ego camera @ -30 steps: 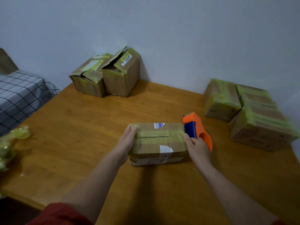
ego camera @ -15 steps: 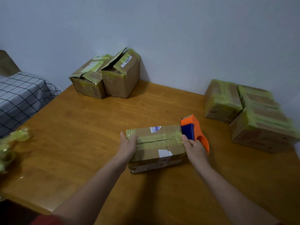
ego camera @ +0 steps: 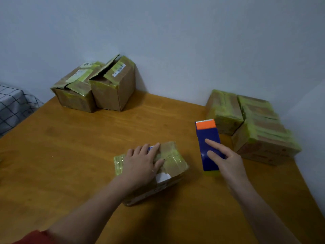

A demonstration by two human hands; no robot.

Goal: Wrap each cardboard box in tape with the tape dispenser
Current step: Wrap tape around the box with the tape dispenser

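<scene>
Though cut off by the bottom edge, a scrap of red sleeve [ego camera: 33,237] at the lower left, then a bare forearm leading up to the left hand [ego camera: 140,164]. Palm down on the small brown cardboard box [ego camera: 174,166] banded in yellow-green tape, fingers [ego camera: 155,148] straight and slightly spread, pressing on its top. Box flat on the orange-brown wooden counter [ego camera: 79,147] near the middle, turned a little askew, a white label at its near right corner. Just right of the box and apart from it, the right hand [ego camera: 230,161] gripping the blue plastic tape dispenser [ego camera: 207,136] with an orange front end: index finger stretched along the blue top, thumb against the blue body nearer the wrist, other fingers hidden behind it. Orange end pointing away, a strip of yellow-green tape at the near end. Cannot tell whether resting on the counter or lifted off it. Farther back on the right, three brown cardboard boxes [ego camera: 263,136] heavily wrapped in yellow-green tape, packed against one another. At the far left corner, a squat brown cardboard box [ego camera: 73,97] with loose flaps and, touching its right side, a taller brown cardboard box [ego camera: 114,95] with one flap raised, both patched with yellow-green tape and white labels, close against the pale grey wall [ego camera: 175,41]. Off the counter's left edge, grey cloth [ego camera: 12,106] with dark check lines.
</scene>
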